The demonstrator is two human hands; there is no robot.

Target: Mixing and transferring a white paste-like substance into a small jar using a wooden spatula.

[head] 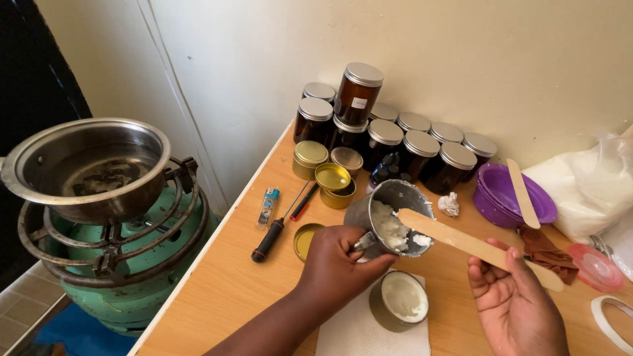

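Bare tabletop [224, 283] open at the near left, passable from the edge. Farther in, blocked by a screwdriver [275, 231], lighter [268, 206] and small gold tins [333, 179]. Rear closed off by stacked amber jars [395, 142]. Right side crowded: purple bowl [511, 198], white plastic bag [587, 184], tape roll [613, 320]. Off the table's left edge, a steel pot [86, 165] on a gas burner [112, 257].

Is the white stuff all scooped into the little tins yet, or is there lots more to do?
Partly done. One small tin on the paper towel already holds white wax-like stuff. Right now the left hand tilts a metal cup with white lumps inside, while the right hand works a wooden stick in it. Left: two open gold tins stacked near the jars; whether they hold anything is unclear.
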